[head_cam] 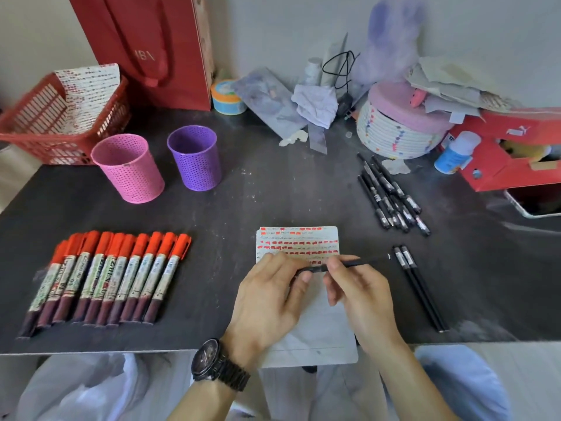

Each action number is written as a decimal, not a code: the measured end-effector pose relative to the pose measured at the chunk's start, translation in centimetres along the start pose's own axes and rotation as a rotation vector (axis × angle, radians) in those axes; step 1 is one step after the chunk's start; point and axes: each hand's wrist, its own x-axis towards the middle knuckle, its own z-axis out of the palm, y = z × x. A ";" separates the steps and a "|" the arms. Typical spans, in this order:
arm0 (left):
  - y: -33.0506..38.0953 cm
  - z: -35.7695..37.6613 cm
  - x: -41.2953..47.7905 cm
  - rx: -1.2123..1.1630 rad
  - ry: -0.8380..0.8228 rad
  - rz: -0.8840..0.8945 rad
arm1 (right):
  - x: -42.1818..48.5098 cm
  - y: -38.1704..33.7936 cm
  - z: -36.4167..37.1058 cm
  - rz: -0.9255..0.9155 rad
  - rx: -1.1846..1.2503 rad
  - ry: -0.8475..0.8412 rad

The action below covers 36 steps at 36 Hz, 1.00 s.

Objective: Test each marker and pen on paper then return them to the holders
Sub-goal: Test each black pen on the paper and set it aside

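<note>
A black pen [352, 264] lies level above the sheet of paper [315, 338], held at both ends. My left hand [273, 296] pinches its left end, which looks like the cap. My right hand [358, 290] pinches the barrel. The paper's upper part carries rows of red marks. Several red-capped markers [106, 275] lie in a row at the left. Two black pens [419, 287] lie just right of the paper, and several more black pens [388, 192] are heaped farther back. A pink holder [130, 168] and a purple holder [195, 158] stand upright at the back left.
A red basket [57, 123] with marked paper sits at the far left, a red bag [151, 47] behind it. A round white box with a pink lid [400, 129], a red shoebox [516, 147], a glue bottle [455, 153] and crumpled papers crowd the back right.
</note>
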 end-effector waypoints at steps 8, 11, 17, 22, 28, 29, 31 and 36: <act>0.0 0.3 0.0 -0.031 -0.018 0.019 | -0.5 0.4 0.2 -0.012 0.093 0.061; -0.1 0.7 0.2 -0.122 -0.049 -0.037 | -0.4 0.3 0.6 -0.026 0.111 0.127; -1.6 -0.9 0.3 -0.666 0.109 -0.415 | 0.7 0.1 -0.9 0.019 0.307 0.275; -1.2 0.4 0.5 -0.257 0.032 -0.349 | 0.5 0.3 -0.6 -0.043 0.093 0.195; -0.9 1.8 0.4 0.078 0.018 -0.162 | 1.3 -1.4 -0.5 -0.040 -0.004 0.134; -0.9 1.9 0.4 0.083 0.023 -0.158 | 1.6 -1.7 -0.4 -0.035 -0.029 0.137; -1.0 2.0 0.5 0.084 0.029 -0.167 | 2.3 -2.1 -0.3 -0.028 -0.066 0.138; -1.5 2.6 0.6 0.112 0.063 -0.144 | 3.7 -2.4 0.0 0.024 -0.100 0.046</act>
